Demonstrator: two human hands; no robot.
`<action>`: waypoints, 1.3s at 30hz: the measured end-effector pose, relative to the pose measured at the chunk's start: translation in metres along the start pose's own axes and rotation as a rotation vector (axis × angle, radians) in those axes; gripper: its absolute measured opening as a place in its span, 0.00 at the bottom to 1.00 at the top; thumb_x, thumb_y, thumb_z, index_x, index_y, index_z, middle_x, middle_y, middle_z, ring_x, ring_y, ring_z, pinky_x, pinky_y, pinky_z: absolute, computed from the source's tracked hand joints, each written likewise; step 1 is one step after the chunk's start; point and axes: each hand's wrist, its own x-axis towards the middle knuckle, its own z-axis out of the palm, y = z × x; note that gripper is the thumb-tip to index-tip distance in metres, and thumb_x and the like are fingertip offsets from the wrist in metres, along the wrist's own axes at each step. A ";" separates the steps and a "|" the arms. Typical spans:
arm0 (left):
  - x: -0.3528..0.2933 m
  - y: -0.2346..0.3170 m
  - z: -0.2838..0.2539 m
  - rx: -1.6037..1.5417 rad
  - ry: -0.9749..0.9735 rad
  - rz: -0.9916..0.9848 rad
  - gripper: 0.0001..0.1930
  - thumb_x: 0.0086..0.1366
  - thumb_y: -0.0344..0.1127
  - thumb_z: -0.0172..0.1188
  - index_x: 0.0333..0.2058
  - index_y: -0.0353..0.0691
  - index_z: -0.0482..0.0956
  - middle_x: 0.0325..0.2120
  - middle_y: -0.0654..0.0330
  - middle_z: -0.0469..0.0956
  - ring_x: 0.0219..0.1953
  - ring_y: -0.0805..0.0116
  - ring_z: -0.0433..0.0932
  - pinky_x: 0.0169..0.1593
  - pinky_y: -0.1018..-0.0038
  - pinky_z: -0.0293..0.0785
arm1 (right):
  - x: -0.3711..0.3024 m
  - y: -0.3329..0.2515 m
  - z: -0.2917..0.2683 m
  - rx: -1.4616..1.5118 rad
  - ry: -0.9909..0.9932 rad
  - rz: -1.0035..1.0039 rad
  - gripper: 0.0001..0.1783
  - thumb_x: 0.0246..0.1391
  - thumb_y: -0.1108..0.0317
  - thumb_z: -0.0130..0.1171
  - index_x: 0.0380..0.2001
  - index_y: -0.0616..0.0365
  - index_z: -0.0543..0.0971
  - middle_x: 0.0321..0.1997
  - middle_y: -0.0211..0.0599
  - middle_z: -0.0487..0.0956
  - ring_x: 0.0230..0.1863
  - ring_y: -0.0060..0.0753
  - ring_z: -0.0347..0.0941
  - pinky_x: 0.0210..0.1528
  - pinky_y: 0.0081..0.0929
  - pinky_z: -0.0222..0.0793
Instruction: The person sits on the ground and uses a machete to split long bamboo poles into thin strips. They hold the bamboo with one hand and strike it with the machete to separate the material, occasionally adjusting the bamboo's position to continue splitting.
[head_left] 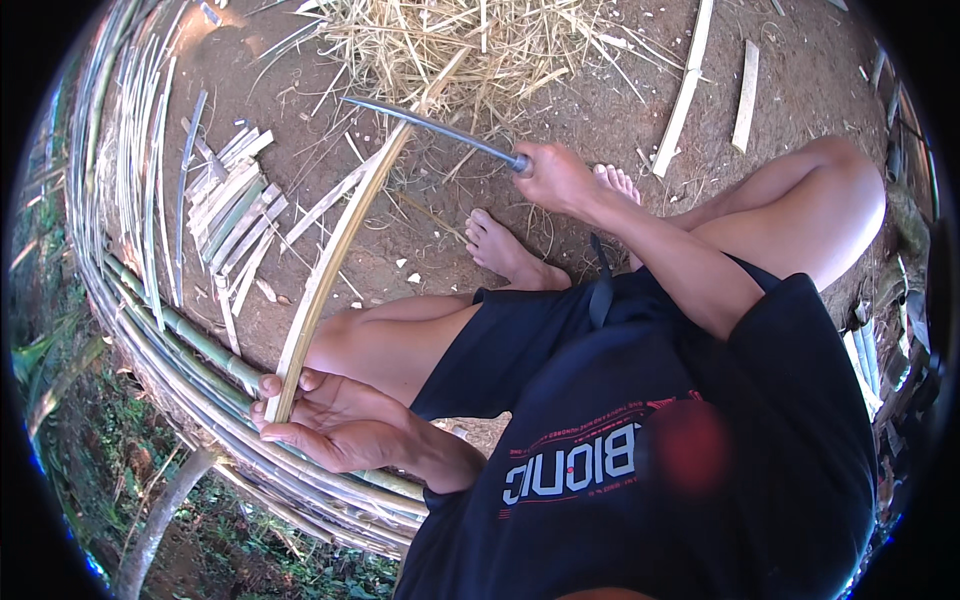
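Observation:
My left hand (335,418) is closed around the lower end of a long split bamboo strip (335,255). The strip slants up and away to the right, pale along one side and yellowish along the other. In my right hand (560,178) is the handle of a long knife (440,126), its narrow blade pointing left. The blade crosses the strip near its far end; whether it touches or cuts into it I cannot tell. Beyond the blade, the strip's tip reaches toward a heap of thin shavings (460,45).
Several short bamboo pieces (235,205) lie piled on the dirt at the left. Long thin strips (140,170) lie farther left, beside a border of bamboo poles (240,440). Two pale slats (690,90) lie at the far right. My bare feet (505,250) are near the blade.

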 end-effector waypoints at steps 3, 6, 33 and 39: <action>-0.003 0.001 0.006 0.059 0.043 0.041 0.13 0.73 0.45 0.45 0.44 0.43 0.70 0.38 0.61 0.75 0.35 0.72 0.71 0.41 0.78 0.69 | -0.017 0.005 0.021 -0.038 0.139 -0.286 0.08 0.47 0.68 0.55 0.31 0.58 0.78 0.19 0.49 0.77 0.19 0.50 0.74 0.25 0.45 0.68; 0.005 0.000 0.001 0.031 -0.026 0.005 0.13 0.72 0.46 0.46 0.44 0.43 0.70 0.38 0.61 0.75 0.35 0.72 0.73 0.42 0.77 0.71 | -0.001 0.029 0.020 -0.053 0.214 -0.205 0.05 0.46 0.68 0.56 0.27 0.57 0.76 0.18 0.50 0.76 0.20 0.51 0.74 0.25 0.46 0.68; 0.065 -0.005 -0.014 -0.032 -0.054 0.058 0.19 0.72 0.43 0.45 0.41 0.27 0.68 0.36 0.50 0.74 0.41 0.64 0.75 0.48 0.71 0.76 | 0.070 0.054 0.005 -0.118 0.074 -0.147 0.12 0.51 0.67 0.52 0.36 0.60 0.78 0.20 0.45 0.76 0.22 0.41 0.74 0.32 0.43 0.71; 0.074 -0.008 -0.017 0.124 -0.156 0.078 0.19 0.72 0.47 0.44 0.42 0.34 0.71 0.37 0.56 0.74 0.41 0.64 0.72 0.48 0.70 0.70 | 0.095 0.050 -0.009 -0.096 -0.099 0.141 0.16 0.58 0.68 0.46 0.44 0.61 0.78 0.21 0.39 0.75 0.19 0.28 0.71 0.24 0.31 0.74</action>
